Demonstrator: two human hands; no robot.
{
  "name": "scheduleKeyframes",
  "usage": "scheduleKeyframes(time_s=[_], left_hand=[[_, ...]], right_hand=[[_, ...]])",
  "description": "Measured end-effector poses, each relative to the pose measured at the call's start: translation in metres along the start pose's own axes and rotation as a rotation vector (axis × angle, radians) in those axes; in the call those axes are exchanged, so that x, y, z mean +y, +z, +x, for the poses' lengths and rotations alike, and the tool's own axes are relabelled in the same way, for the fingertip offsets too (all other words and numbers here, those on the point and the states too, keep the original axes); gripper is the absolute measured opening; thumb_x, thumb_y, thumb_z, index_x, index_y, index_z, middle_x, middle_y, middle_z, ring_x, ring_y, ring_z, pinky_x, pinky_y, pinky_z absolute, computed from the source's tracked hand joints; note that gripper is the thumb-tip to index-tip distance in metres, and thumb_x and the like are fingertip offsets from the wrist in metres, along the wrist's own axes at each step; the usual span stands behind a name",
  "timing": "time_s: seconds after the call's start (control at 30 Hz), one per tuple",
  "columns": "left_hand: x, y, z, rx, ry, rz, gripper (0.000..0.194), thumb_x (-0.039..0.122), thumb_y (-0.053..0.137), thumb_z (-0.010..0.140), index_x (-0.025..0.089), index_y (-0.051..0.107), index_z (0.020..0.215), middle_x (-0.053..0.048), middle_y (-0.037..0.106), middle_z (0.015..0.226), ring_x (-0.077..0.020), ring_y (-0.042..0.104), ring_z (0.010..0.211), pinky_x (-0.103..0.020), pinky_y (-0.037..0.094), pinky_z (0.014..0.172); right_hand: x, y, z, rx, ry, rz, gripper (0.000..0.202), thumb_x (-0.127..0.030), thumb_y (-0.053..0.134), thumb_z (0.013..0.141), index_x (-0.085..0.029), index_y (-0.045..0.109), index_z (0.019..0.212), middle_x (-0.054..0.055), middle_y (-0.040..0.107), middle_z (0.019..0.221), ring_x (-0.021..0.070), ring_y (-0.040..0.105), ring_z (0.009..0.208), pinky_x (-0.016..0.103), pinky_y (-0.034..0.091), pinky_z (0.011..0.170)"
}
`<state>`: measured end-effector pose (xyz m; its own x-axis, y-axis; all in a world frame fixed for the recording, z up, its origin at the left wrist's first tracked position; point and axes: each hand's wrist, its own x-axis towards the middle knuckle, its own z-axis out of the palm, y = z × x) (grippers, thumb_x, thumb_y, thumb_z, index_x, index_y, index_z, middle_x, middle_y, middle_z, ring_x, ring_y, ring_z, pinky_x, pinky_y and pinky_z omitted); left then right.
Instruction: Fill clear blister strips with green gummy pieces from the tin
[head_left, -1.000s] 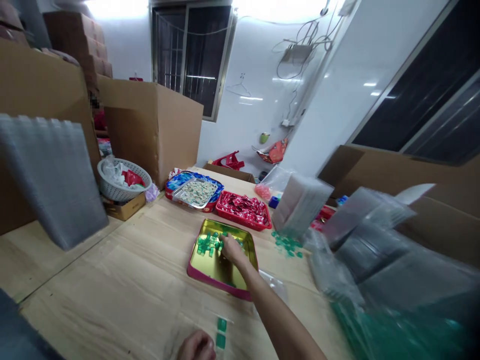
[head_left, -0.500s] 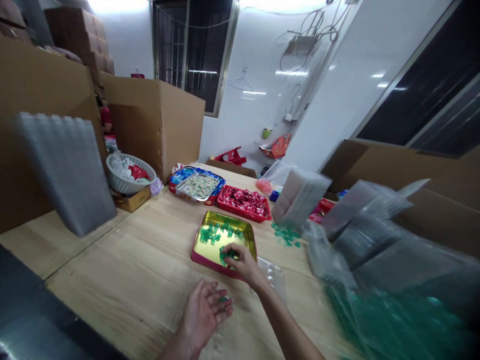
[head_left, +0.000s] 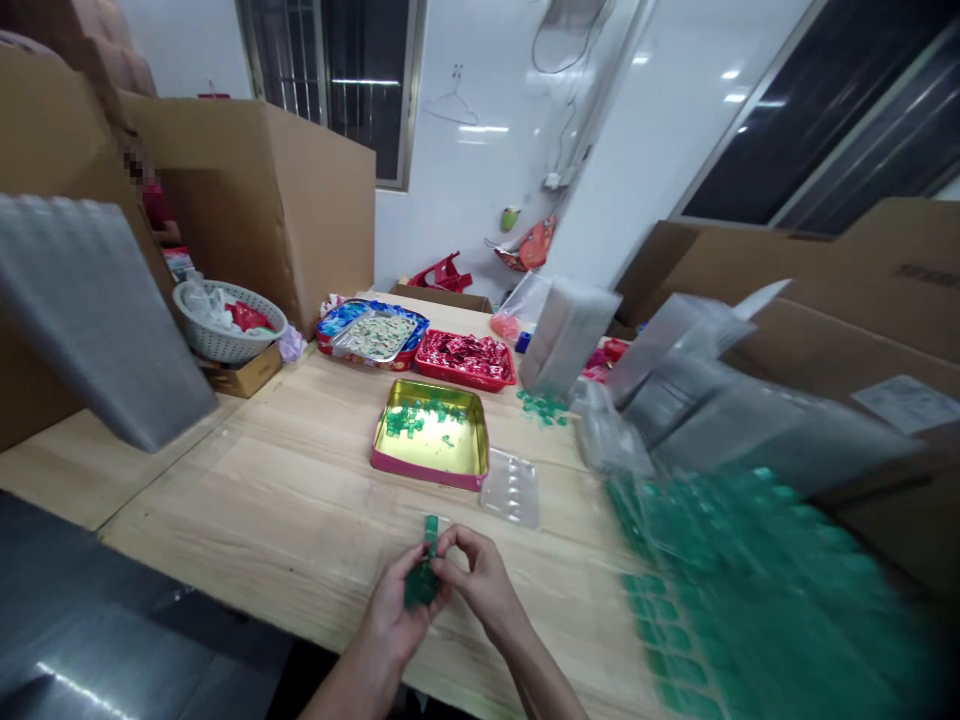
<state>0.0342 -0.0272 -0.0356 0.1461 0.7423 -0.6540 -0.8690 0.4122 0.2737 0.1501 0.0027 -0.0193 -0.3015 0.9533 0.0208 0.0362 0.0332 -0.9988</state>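
Observation:
Before me my left hand [head_left: 391, 608] is curled around small translucent green pieces [head_left: 422, 586], which lie in its palm and fingers. A narrow green strip [head_left: 431, 530] sticks up above them. My right hand [head_left: 484, 578] meets the left, its thumb and forefinger pinched at the base of that strip. Just beyond both hands sits a square tin [head_left: 427, 469] with a gold inside and a pink outer wall. Loose green pieces [head_left: 405, 419] lie in it, mostly toward its far side. A clear plastic tray [head_left: 511, 488] with moulded hollows lies against the tin's right side.
Farther back stand a red tray [head_left: 465, 362] of red wrapped packets and a tin of blue packets with a metal tray [head_left: 379, 337] on top. Green-filled clear trays [head_left: 750, 590] crowd the right. Stacked clear trays [head_left: 105, 310] and a basket [head_left: 229, 340] are left.
My right hand has left the gold tin with green pieces and come back to my left hand. The left hand has closed from an open palm. The view has shifted downward and right.

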Motion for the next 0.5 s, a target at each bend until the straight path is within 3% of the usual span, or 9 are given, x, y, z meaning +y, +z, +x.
scheduleKeyframes(time_s=[0.1,0.3,0.5], left_hand=[[0.003,-0.006,-0.010,-0.053,0.096,0.134,0.014,0.016,0.071,0.062,0.012,0.065,0.074,-0.005,0.066,0.064,-0.0138,0.060,0.056,-0.025,0.047,0.057],[0.001,-0.015,-0.017,-0.056,0.111,0.360,0.025,0.023,0.080,0.047,0.013,0.061,0.060,-0.001,0.061,0.053,-0.0107,0.055,0.048,-0.022,0.039,0.049],[0.003,-0.015,-0.012,-0.001,0.171,0.422,0.030,0.029,0.078,0.047,0.013,0.060,0.065,-0.002,0.062,0.056,-0.0103,0.053,0.047,-0.021,0.036,0.045]], right_hand=[[0.006,-0.001,-0.008,0.005,0.019,-0.005,0.017,-0.025,0.070,0.064,-0.017,0.055,0.066,-0.001,0.058,0.067,0.0157,0.053,0.069,0.026,0.042,0.067],[0.024,-0.001,-0.026,-0.007,0.147,0.123,0.020,-0.030,0.071,0.064,-0.016,0.059,0.071,0.000,0.060,0.065,0.0146,0.055,0.063,0.024,0.042,0.060],[0.043,-0.007,-0.010,0.039,0.195,0.095,0.017,-0.028,0.068,0.061,-0.015,0.060,0.070,-0.001,0.059,0.057,0.0115,0.050,0.051,0.022,0.037,0.049]])
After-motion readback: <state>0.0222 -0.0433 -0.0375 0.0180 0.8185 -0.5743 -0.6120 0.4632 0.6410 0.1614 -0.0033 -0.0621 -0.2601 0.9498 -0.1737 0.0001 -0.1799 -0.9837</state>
